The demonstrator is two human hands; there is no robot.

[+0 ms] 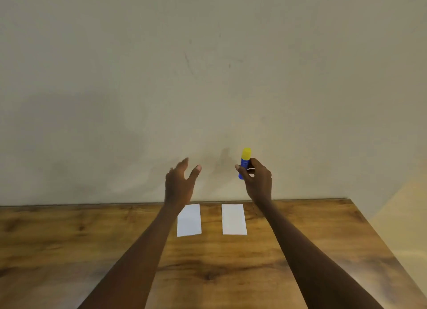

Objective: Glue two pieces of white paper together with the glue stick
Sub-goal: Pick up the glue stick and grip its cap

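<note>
Two white paper strips lie side by side on the wooden table (pixel 300 239), near its far edge: the left paper (pixel 189 220) and the right paper (pixel 233 219), with a gap between them. My right hand (pixel 257 181) is raised above the table and grips a blue glue stick (pixel 244 164) upright, its yellow cap on top. My left hand (pixel 181 183) is also raised, fingers spread, holding nothing. My left forearm covers the left paper's near-left corner.
A plain beige wall (pixel 208 77) stands right behind the table's far edge. The table's right edge runs diagonally at the right, with a pale floor (pixel 402 216) beyond it.
</note>
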